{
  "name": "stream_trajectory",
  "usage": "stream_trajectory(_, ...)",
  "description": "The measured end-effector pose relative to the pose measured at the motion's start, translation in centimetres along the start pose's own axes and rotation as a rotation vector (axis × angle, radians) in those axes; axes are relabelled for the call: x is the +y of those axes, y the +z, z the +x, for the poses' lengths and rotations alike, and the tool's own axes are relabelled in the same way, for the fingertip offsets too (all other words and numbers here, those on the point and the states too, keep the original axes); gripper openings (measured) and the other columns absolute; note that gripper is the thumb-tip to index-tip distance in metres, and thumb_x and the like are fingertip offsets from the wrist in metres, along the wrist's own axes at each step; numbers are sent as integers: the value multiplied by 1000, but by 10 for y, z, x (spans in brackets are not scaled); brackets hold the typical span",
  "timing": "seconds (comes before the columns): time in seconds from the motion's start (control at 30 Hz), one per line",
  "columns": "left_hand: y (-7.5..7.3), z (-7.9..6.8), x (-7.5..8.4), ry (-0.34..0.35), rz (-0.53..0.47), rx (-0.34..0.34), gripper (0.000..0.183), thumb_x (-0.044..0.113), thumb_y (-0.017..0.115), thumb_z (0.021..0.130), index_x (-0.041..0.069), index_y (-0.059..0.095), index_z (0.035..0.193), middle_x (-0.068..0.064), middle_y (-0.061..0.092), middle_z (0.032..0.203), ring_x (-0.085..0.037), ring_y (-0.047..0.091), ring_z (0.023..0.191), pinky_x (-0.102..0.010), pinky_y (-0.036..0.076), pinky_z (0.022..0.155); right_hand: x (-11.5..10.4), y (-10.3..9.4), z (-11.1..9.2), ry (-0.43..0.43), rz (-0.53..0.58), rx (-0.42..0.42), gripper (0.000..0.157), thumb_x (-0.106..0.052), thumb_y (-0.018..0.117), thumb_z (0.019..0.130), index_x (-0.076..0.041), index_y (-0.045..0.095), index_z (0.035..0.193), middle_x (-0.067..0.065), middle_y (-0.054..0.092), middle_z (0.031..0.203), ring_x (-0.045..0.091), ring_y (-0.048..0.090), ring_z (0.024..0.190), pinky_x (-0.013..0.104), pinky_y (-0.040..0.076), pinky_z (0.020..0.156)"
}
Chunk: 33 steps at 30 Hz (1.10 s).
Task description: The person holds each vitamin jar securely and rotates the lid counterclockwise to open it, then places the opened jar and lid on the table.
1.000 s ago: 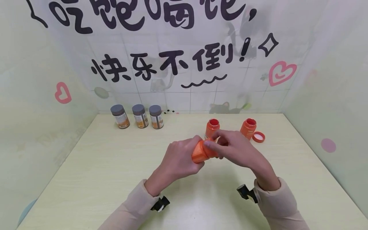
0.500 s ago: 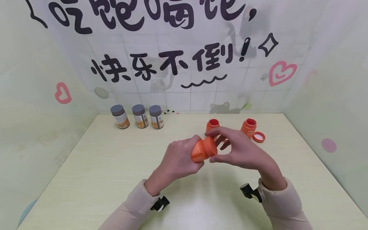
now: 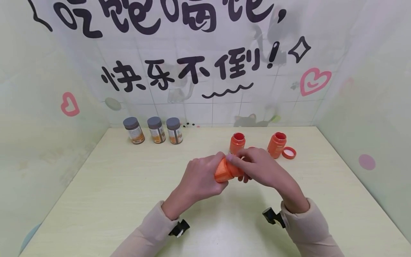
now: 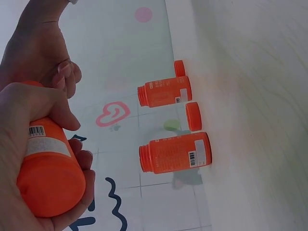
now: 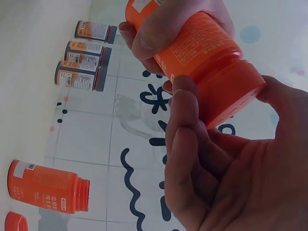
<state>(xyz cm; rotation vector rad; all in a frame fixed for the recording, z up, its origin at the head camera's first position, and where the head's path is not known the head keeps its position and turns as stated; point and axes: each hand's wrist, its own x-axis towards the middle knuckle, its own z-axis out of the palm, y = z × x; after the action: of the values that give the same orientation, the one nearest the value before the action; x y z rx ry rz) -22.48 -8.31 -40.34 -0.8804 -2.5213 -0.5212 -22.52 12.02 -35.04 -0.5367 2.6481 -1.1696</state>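
My left hand point(image 3: 200, 176) grips the body of an orange plastic bottle point(image 3: 223, 172), held tilted above the table with its capped end pointing right. In the right wrist view, the ridged orange cap point(image 5: 233, 91) sits on the bottle's neck. Thumb and fingers of my right hand point(image 3: 261, 167) pinch that cap from both sides. Just behind the hands stands an uncapped orange bottle point(image 3: 237, 142), and its loose cap point(image 4: 194, 116) lies beside it. Farther right is another uncapped orange bottle point(image 3: 277, 145), with an upturned cap point(image 3: 289, 153) next to it.
Three small jars with grey lids stand in a row at the back left: an outer jar point(image 3: 134, 131), a middle jar point(image 3: 156, 130) and an inner jar point(image 3: 174, 131). White printed walls point(image 3: 212, 110) enclose the pale wooden table point(image 3: 128, 185) at the back and sides.
Half a second ago my right hand was spread off the cap, which showed fully. Now its fingers have closed round the cap again. My left hand and the bottle have hardly moved.
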Motion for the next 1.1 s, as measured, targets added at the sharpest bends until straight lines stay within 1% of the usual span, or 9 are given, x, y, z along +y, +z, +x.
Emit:
stream_trajectory(0.07,0,0,0,-7,-6,-5,43,28,81,71,18,56,104,10,61,75,-2,52,60,-16,43,54,-1,-1,-1,-16,-1,7,34,-54,60,93,-21,67,94,0,68,73,19,67,64,37,55,63)
stream_trajectory(0.13,0,1,0,-14,-20,-10,43,28,81,71,18,56,104,10,59,75,-2,51,59,-16,42,54,-1,-2,-2,-36,-9,15,29,-50,66,90,-24,67,102,-2,68,78,18,66,70,36,55,64)
stream_trajectory(0.2,0,1,0,-20,-32,-12,42,28,81,71,18,56,103,11,57,74,-2,49,59,-16,41,53,-2,-4,-4,-63,-21,15,30,-46,70,88,-26,66,111,-4,68,84,18,65,75,35,55,65)
stream_trajectory(0.3,0,1,-1,-23,-41,-10,42,28,81,71,18,56,103,10,58,74,-2,50,59,-16,42,54,-1,-7,-6,-153,-52,14,38,-37,76,85,-28,64,120,-9,67,94,15,64,83,32,56,66)
stream_trajectory(0.5,0,1,0,-35,-74,-25,44,26,81,71,17,56,106,8,64,79,-3,55,64,-18,46,60,4,-10,-9,-374,-74,10,47,-16,80,81,-28,62,122,-14,64,105,9,63,91,29,58,71)
stream_trajectory(0.67,0,1,-1,-47,-115,-33,41,24,80,71,17,56,104,10,60,74,-3,52,60,-18,45,57,6,-12,-7,-484,-73,10,49,-6,81,79,-27,63,119,-13,64,109,8,60,100,32,58,74)
stream_trajectory(0.83,0,2,-2,-70,-159,-25,40,24,80,69,19,57,102,11,54,70,-3,49,57,-19,43,53,9,-14,-4,-532,-52,18,50,1,77,79,-27,65,119,-10,63,117,9,57,107,33,59,78)
stream_trajectory(1.0,2,3,-6,-102,-225,-29,40,22,80,70,19,58,103,11,58,72,-3,52,60,-20,45,56,13,-22,-5,-514,-64,64,51,-1,79,79,-27,65,120,-11,64,118,8,57,109,34,57,82)
stream_trajectory(1.1,4,3,-9,-110,-286,-24,39,22,80,71,19,58,104,10,61,74,-4,54,62,-20,47,57,14,-27,-7,-504,-72,83,51,-3,80,79,-25,64,122,-11,65,119,6,58,110,35,56,83)
